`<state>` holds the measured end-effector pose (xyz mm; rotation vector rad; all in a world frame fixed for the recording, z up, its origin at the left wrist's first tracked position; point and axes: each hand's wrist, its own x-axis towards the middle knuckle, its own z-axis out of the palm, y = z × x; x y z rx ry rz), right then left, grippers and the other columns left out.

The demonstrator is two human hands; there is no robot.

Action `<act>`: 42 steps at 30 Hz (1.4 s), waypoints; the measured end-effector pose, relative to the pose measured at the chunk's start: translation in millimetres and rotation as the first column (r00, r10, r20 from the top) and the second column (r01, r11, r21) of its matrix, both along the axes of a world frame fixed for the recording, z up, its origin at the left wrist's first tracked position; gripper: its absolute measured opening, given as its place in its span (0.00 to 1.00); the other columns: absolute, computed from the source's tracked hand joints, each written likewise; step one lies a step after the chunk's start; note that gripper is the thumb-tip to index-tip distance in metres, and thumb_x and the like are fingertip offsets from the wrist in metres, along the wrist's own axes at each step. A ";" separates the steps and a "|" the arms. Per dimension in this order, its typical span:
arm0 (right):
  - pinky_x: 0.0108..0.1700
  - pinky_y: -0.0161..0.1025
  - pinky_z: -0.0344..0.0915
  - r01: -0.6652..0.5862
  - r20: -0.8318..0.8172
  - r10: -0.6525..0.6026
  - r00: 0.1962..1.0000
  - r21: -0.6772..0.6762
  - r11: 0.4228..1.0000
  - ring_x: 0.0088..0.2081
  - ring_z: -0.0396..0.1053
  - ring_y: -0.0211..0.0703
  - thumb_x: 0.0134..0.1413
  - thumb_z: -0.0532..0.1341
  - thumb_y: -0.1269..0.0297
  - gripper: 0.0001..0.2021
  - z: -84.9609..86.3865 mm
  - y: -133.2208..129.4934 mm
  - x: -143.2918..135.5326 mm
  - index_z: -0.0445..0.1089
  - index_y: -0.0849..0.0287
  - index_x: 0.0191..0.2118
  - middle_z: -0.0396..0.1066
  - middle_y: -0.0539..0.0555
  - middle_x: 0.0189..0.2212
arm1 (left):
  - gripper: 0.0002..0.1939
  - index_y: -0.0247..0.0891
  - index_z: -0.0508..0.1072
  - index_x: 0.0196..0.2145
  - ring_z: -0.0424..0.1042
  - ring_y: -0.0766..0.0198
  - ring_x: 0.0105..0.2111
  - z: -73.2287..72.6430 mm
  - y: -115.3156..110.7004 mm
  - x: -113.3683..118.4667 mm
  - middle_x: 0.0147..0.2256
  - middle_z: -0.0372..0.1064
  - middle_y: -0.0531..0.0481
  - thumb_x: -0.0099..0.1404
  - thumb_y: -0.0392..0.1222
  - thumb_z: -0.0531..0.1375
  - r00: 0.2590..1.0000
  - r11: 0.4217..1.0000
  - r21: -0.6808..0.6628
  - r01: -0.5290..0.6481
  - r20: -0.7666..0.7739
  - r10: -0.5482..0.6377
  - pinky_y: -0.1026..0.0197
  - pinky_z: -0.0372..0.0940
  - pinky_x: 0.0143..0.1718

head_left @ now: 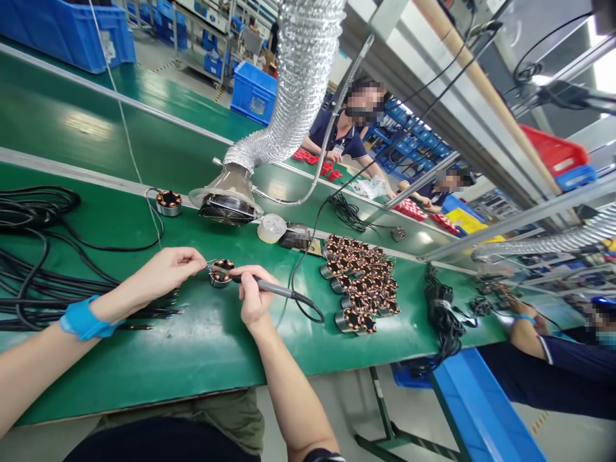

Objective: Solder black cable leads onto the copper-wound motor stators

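With the soldering iron [275,287] gripped like a pen in the right hand [256,295] and a thin wire [208,262] pinched in the left hand [180,265], the copper-wound stator [220,278] on the table [192,359] between them is best touched lightly, so that neighbouring windings are spared.

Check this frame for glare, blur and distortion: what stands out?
Head view: glare patches on the far green surface; glints on the foil duct. Head view, right edge: stretched and soft. Head view, left of centre: grey-handled tool and copper-wound ring read fairly clear.
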<state>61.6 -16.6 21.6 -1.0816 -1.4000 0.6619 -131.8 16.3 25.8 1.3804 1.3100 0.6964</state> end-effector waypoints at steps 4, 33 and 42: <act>0.20 0.34 0.58 0.039 -0.091 -0.039 0.995 0.007 0.999 0.15 0.58 0.36 0.59 0.53 0.58 0.16 -3.2 0.6 0.2 0.75 0.59 0.31 0.60 0.46 0.13 | 0.17 0.36 0.72 0.32 0.51 0.69 0.18 3.1 -0.6 0.3 0.19 0.55 0.57 0.61 0.55 0.59 1.000 1.000 0.005 0.002 -0.021 -0.001 0.68 0.45 0.18; 0.29 0.37 0.68 0.062 -0.029 -0.063 0.998 -0.022 0.998 0.26 0.72 0.44 0.58 0.54 0.56 0.17 -0.7 -0.2 0.0 0.76 0.58 0.31 0.69 0.52 0.19 | 0.17 0.35 0.71 0.32 0.50 0.69 0.20 8.1 -2.5 0.7 0.20 0.51 0.59 0.63 0.54 0.58 1.000 1.000 -0.027 0.011 -0.009 -0.011 0.66 0.46 0.21; 0.30 0.38 0.70 0.044 0.038 -0.046 0.998 0.046 0.998 0.26 0.73 0.44 0.59 0.54 0.56 0.16 4.5 -2.9 -0.7 0.76 0.57 0.32 0.70 0.52 0.19 | 0.17 0.36 0.70 0.32 0.49 0.70 0.20 17.1 -4.9 4.6 0.21 0.51 0.59 0.62 0.55 0.57 1.000 0.999 -0.051 0.002 -0.015 -0.003 0.67 0.46 0.21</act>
